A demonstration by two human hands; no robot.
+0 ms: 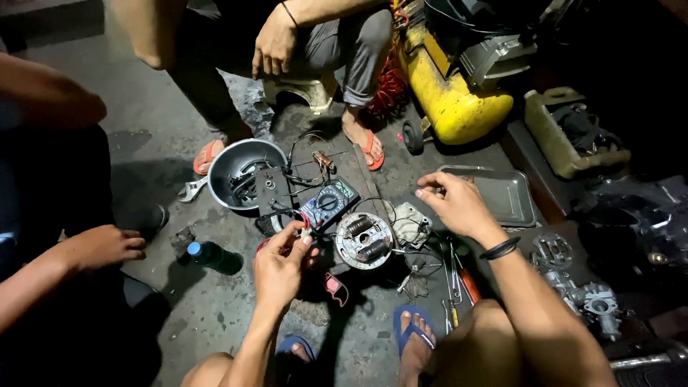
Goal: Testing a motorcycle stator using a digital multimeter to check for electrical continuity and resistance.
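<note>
Small probe tip with red wire: pinched in the fingers of the left hand, held just above the floor, lead curling back toward the meter. Black meter with round dial and small green screen: flat on the concrete floor, face up, turned at a slant, just beyond the probe. Round metal coil plate, grey with two dark wound coils: flat on the floor, just right of the meter, thin wires trailing off its right side. Right hand hovering past the plate, fingers curled, near a thin wire.
</note>
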